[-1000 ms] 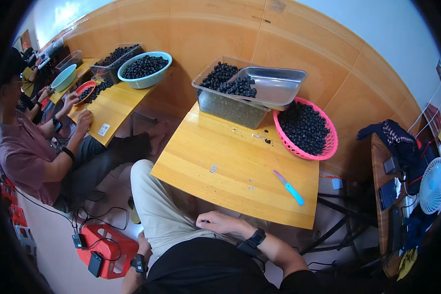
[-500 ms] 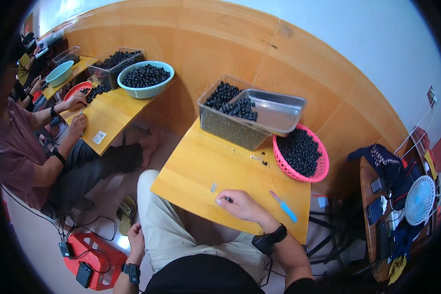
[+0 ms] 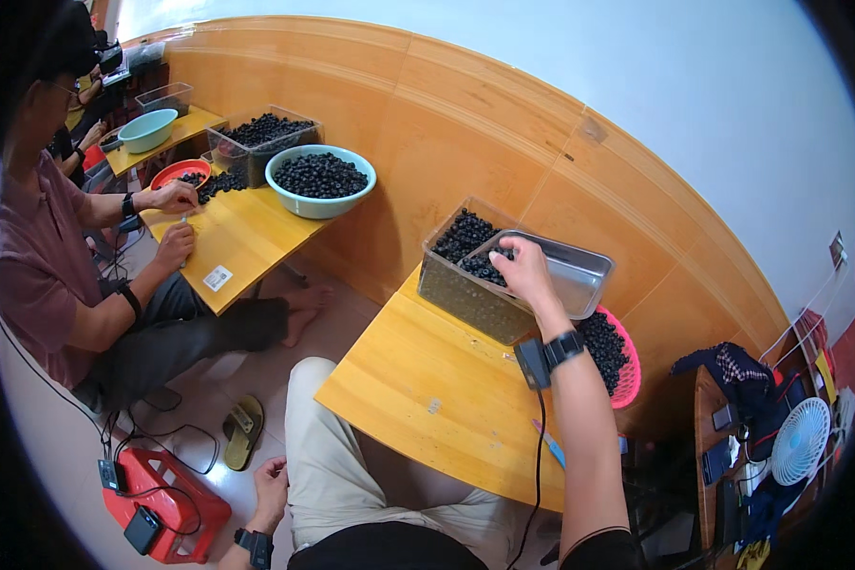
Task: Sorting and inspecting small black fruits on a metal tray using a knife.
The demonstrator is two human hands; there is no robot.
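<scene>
My right hand (image 3: 522, 269) reaches over the metal tray (image 3: 579, 277). Its fingers are curled down at a heap of dark, round, berry-like pieces (image 3: 482, 267); whatever lies between the fingertips is hidden. The tray rests across a clear plastic bin (image 3: 461, 297) holding more such pieces. Beside my left thigh hangs my left hand (image 3: 270, 489), its fingers loosely curled in, with nothing visible in them. A small knife with a blue handle (image 3: 554, 450) lies on the yellow table (image 3: 418, 380), partly covered by my right forearm. The pink basket (image 3: 627, 380) of dark pieces stands behind that forearm.
A co-worker (image 3: 57, 275) works at another yellow table (image 3: 247, 233) on the left, near a mint-green basin (image 3: 320, 204) full of dark pieces. A red stool (image 3: 176, 503) and a slipper (image 3: 244, 432) are on the floor. On the right stands a fan (image 3: 800, 442). A black cable (image 3: 539, 484) trails from my right wrist.
My right hand has moved from the near part of the table up and away to the metal tray. The view has shifted; my left hand remains beside my thigh.
</scene>
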